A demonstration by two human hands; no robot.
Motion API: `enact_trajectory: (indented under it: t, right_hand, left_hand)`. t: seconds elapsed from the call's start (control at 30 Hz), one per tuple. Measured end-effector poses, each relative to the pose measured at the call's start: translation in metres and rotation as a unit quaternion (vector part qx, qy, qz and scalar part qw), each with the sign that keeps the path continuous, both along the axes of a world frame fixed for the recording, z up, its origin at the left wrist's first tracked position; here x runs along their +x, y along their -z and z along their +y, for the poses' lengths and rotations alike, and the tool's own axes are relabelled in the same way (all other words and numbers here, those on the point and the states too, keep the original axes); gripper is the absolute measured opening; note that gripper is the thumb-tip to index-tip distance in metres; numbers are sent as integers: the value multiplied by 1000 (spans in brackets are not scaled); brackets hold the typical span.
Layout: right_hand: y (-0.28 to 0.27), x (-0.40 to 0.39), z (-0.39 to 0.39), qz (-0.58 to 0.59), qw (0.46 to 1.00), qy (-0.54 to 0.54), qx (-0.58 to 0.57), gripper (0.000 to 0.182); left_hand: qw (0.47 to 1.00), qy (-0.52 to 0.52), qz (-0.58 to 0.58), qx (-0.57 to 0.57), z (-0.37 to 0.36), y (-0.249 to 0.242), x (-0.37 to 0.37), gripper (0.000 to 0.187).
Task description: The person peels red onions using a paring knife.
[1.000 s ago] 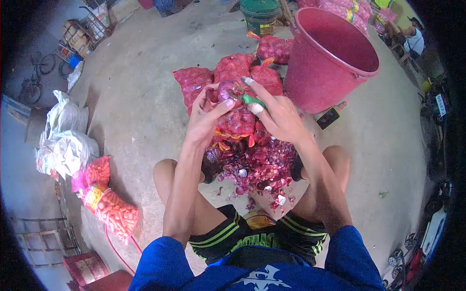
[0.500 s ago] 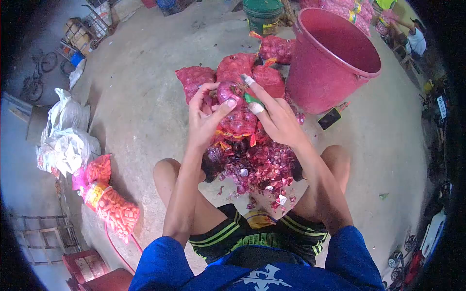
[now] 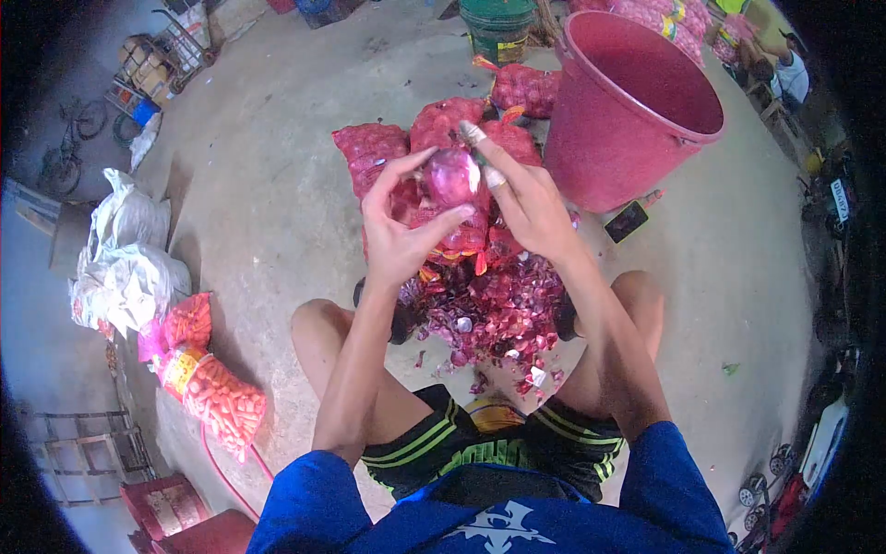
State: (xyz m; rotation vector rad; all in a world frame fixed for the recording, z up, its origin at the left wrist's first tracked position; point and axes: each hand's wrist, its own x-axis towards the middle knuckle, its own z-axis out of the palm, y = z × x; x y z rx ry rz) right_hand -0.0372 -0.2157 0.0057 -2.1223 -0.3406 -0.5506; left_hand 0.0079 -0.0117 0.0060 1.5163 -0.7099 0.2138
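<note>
My left hand (image 3: 399,226) is curled around a red onion (image 3: 450,177), thumb below and fingers at its far side. Against the onion's right side is my right hand (image 3: 533,212), with white wraps on its thumb and index finger. A small green tool shows in that hand in the earlier view; now it is mostly hidden behind the fingers. Beneath my hands lie red mesh sacks of onions (image 3: 369,146). Between my legs is a heap of loose purple onion skins (image 3: 489,319).
A large red tub (image 3: 600,138) stands at right, with a phone (image 3: 628,222) on the floor beside it. A green bucket (image 3: 496,28) is behind. White sacks (image 3: 138,277) and an orange-filled mesh bag (image 3: 221,397) lie left. Another person (image 3: 791,76) is far right.
The onion has turned in my left hand and sits slightly lower and to the right. My left thumb has shifted right, and the green tool is now hardly visible.
</note>
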Motion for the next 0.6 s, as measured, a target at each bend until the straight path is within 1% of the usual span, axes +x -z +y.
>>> enact_trajectory:
  t: [0.03, 0.07, 0.1, 0.13, 0.17, 0.2, 0.27, 0.3, 0.33, 0.37, 0.4, 0.43, 0.47, 0.53, 0.57, 0.6]
  right_hand:
    - [-5, -1, -1, 17, 999, -1, 38, 55]
    - [-8, -1, -1, 34, 997, -5, 75, 53]
    - [-1, 2, -1, 1, 995, -4, 97, 51]
    - [-2, 2, -1, -1, 995, -7, 95, 51]
    - [-4, -1, -2, 32, 994, -12, 105, 52]
    - [-5, -3, -2, 66, 991, -18, 116, 52]
    - [0, -4, 1, 59, 989, -25, 130, 53]
    - [1, -3, 3, 53, 988, -33, 144, 53]
    - [2, -4, 5, 53, 987, -36, 144, 53]
    - [1, -5, 7, 47, 986, -51, 151, 53]
    - [0, -6, 9, 40, 984, -67, 157, 53]
    - [-2, -7, 11, 40, 984, -69, 157, 53]
    - [-4, -8, 13, 44, 986, -65, 145, 53]
    - [-2, -8, 14, 49, 988, -62, 134, 53]
    - [1, -5, 14, 46, 984, -49, 163, 53]
    - [4, -1, 13, 41, 980, -36, 191, 52]
  left_hand:
    - [987, 68, 116, -88, -3, 2, -2, 63]
    - [987, 66, 116, -89, -1, 2, -1, 63]
    - [979, 94, 149, -107, 2, 0, 4, 65]
    - [968, 122, 181, -124, 4, -2, 7, 68]
    - [968, 122, 180, -125, 5, -3, 9, 68]
    - [950, 150, 225, -160, 7, -3, 10, 70]
    - [900, 203, 313, -225, 10, -3, 11, 75]
    - [897, 211, 311, -232, 9, -1, 12, 80]
    - [898, 209, 311, -233, 4, 2, 12, 80]
    - [939, 152, 234, -200, -4, 4, 12, 80]
    - [970, 94, 155, -164, -10, 6, 11, 80]
    - [970, 61, 174, -156, -11, 6, 11, 77]
    - [970, 60, 174, -157, -10, 5, 11, 77]
    - [961, 56, 228, -148, -8, 2, 10, 75]
    - [961, 55, 227, -148, -8, -1, 9, 75]
    - [951, 86, 242, -174, -7, -5, 9, 75]
